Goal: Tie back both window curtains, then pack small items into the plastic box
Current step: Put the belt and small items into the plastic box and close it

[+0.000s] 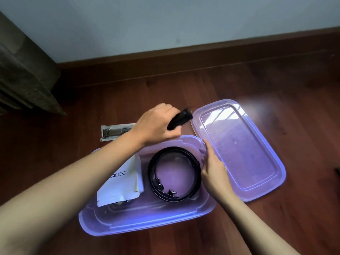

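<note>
Packing is judged midway: coiled belt [151, 172] and white pouch [121, 183] are stowed in the plastic box [147, 225], a black item [181, 118] is gripped by the left hand [156, 124], the right hand [213, 170] is laid straight-fingered against the box, one packet [114, 132] is not yet packed.

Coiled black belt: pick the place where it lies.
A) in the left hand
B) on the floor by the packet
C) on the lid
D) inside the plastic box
D: the coiled black belt lies on the bottom of the open plastic box, beside a white pouch; the left hand grips another black object.
</note>
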A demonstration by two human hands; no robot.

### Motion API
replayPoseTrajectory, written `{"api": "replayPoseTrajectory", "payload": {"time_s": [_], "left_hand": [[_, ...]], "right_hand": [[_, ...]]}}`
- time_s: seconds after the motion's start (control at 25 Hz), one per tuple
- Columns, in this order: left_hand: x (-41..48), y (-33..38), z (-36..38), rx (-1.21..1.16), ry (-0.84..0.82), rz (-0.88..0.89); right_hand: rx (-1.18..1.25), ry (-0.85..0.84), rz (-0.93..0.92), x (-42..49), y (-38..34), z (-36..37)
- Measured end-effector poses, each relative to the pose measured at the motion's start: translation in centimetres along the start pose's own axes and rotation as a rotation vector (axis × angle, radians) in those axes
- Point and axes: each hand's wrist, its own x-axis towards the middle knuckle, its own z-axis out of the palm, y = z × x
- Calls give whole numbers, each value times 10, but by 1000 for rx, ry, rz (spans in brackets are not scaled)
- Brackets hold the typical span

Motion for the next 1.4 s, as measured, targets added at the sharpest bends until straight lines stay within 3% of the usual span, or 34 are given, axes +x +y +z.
{"api": "replayPoseTrajectory", "payload": {"time_s": [0.08, 0.16, 0.28, 0.36, 0.44, 0.48, 0.6, 0.64, 0.72, 0.8, 0.84, 1.0, 1.12, 1.24, 1.32, 1.4], "left_hand": [[-27, 14, -10, -67, -222, 14], [-50, 28, 7, 73, -532, -27], [-59, 45, 38, 312, -720, -1], [-54, 53, 48, 359, -706, 19], [-49, 53, 40, 236, -644, 8], [-46, 48, 30, 105, -528, 10], [-30, 7, -3, -139, 52, -109], [-23, -19, -11, -103, 88, -233], [-21, -77, -9, 57, -225, -518], [-33, -109, 6, 87, -564, -592], [-41, -116, 17, 103, -592, -579], [-45, -108, 15, 280, -342, -502], [-46, -97, -30, 109, -23, -422], [-65, -51, -74, -116, 148, -161], [-89, -11, -72, -302, 95, -3], [-119, 17, -45, -343, -96, 47]], "right_hand": [[-3, 1, -11, 1, 0, 1], [-35, 2, 0, 2, 2, -1], [-61, 1, -2, 0, -1, 0], [-61, 1, -15, 0, -2, -1], [-50, -3, -2, -1, -1, -1], [-51, -4, 2, -1, 0, -1], [-54, 6, -12, 0, 1, 0], [-56, 7, -16, 1, 1, 1], [-66, 8, -19, 1, 2, 2], [-72, 10, -16, 1, 3, 2], [-66, 9, -16, 1, 5, 3], [-60, 3, -10, 2, 6, 4], [-60, -1, -20, 1, 5, 2], [-60, 5, -25, 2, 6, 3], [-50, 5, -18, 2, 6, 4], [-34, 4, -6, 1, 6, 3]]}}
